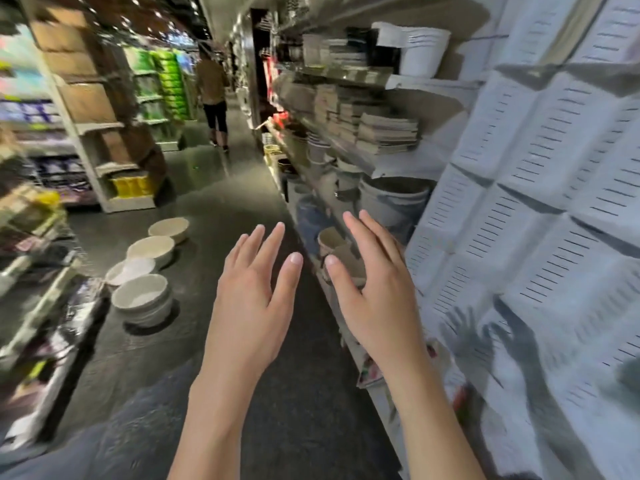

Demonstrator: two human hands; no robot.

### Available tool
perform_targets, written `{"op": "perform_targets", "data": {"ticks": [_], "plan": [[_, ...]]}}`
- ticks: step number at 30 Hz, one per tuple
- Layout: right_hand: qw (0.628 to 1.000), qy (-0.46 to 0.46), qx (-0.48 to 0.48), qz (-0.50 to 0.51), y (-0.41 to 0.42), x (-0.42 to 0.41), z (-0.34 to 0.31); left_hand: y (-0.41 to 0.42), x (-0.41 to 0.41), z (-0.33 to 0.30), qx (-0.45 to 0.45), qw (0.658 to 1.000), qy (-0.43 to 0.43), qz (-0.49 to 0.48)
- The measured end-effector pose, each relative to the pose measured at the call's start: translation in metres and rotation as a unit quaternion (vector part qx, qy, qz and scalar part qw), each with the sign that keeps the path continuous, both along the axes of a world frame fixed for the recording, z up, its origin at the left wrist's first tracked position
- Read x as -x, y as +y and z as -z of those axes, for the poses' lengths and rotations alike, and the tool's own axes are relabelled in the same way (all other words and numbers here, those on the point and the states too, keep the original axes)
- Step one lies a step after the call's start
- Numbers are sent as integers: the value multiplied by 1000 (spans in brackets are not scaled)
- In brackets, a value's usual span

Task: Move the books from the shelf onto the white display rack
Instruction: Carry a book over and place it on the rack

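Note:
Stacks of books (386, 133) lie flat on a shelf board (356, 157) at the right of a shop aisle, with more stacks (337, 57) on the board above. Close on my right rises a white slotted rack (540, 174) made of tilted panels. My left hand (254, 299) and my right hand (375, 289) are both held out in front of me over the aisle floor, fingers straight and spread, holding nothing. They hang below and in front of the book shelf, touching neither books nor rack.
Pale bowls (145, 268) sit stacked on the dark floor at left. Buckets and pots (391, 199) fill the lower shelves on the right. Another shelving unit (34, 289) stands at my left. A person (213, 95) walks away far down the aisle.

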State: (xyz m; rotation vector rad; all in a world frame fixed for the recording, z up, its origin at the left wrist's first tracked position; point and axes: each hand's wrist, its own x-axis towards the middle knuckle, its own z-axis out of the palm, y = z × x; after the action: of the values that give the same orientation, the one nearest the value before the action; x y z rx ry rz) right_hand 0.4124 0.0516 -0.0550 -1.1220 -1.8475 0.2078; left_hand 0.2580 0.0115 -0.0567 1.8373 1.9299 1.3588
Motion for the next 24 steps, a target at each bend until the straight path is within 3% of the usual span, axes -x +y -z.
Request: {"op": "perform_targets", "data": {"ticks": [16,24], "plan": [[999,-14,17,-32,300,64,-2,290,66,-4,35,996,28,-71],[998,-37,40,1,450,117,20,447,128,19,43,992,91,-75]]}}
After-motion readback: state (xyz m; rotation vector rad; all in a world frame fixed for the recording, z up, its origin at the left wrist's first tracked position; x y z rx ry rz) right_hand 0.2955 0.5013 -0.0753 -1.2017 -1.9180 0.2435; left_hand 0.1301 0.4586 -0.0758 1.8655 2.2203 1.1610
